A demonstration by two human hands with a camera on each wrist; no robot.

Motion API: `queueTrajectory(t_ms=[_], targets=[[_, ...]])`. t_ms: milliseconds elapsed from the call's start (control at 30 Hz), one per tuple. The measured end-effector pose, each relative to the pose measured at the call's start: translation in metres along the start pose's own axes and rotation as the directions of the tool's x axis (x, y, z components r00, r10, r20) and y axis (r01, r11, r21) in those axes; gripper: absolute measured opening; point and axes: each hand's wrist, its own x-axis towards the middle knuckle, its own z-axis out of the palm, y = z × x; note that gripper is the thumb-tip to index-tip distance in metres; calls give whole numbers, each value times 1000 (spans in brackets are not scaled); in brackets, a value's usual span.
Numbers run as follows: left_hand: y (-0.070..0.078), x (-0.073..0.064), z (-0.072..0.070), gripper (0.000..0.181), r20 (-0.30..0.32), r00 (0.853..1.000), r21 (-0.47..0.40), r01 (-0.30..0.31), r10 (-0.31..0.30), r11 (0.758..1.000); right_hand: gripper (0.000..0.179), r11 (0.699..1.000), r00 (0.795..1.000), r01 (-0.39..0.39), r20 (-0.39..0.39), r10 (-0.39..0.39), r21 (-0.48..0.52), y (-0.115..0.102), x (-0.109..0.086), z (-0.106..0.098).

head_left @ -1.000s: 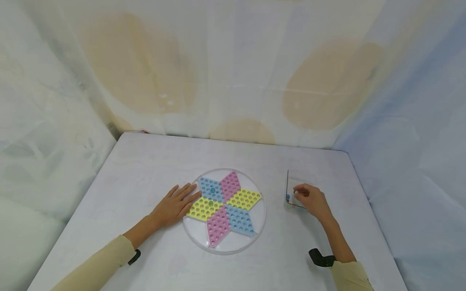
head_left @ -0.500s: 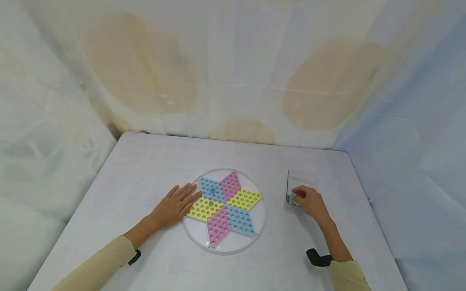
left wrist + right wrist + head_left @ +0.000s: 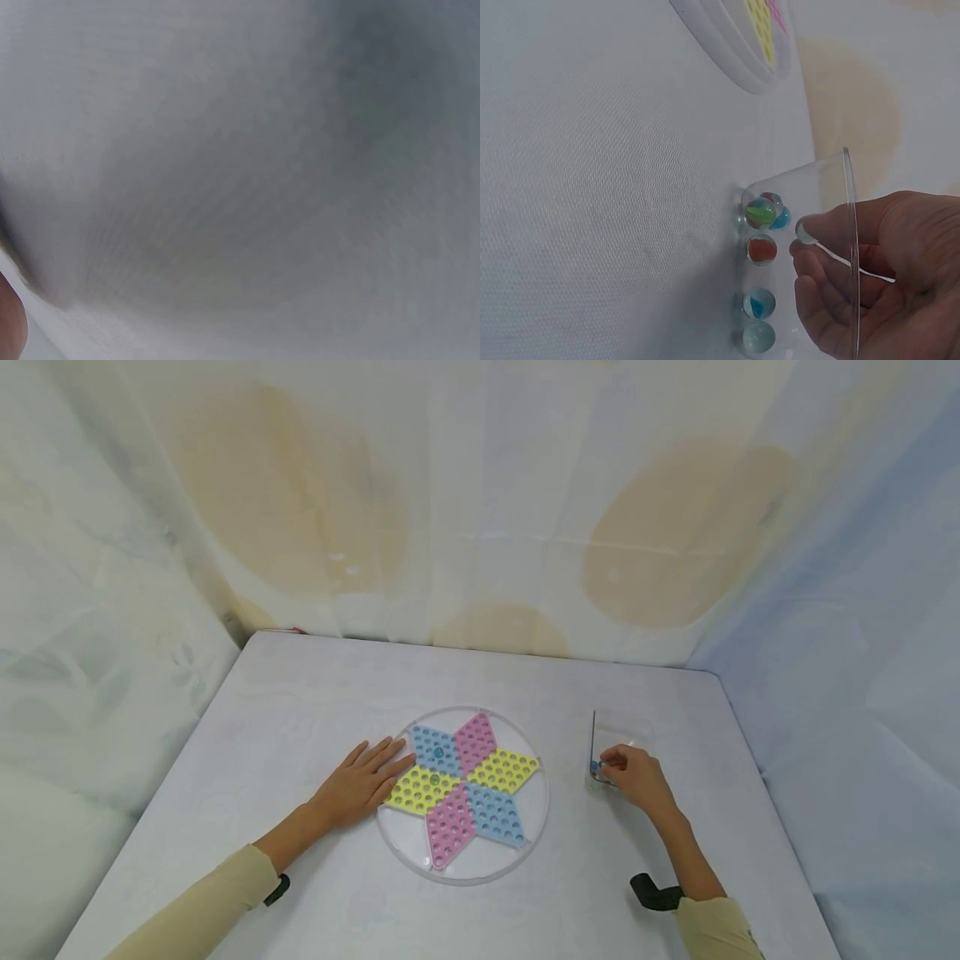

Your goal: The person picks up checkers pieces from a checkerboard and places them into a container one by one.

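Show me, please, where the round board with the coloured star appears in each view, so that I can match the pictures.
Head: the round board is in the lower middle.
Left wrist: it is not in this picture.
Right wrist: only part of it shows, at the top edge, right of the middle.
Shared landmark: the clear box, seen in the head and right wrist views only.

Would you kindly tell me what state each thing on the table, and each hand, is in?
Game board: flat on the table, mostly unfilled
Two marbles on the board: seated, one in a blue section, one in a yellow
Clear box: upright, open-topped
Marbles in the box: loose at the bottom
Pinched marble: held above those
Left hand: fingers straight, at the board's edge
Right hand: pinching
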Motion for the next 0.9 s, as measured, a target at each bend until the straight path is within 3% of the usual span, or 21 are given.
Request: queueTrajectory(t_ms=[900], targets=[[0, 0, 0, 51, -5, 1000, -27, 4, -4, 1000, 18, 1000, 999, -27, 26, 27, -9, 0, 3, 2]])
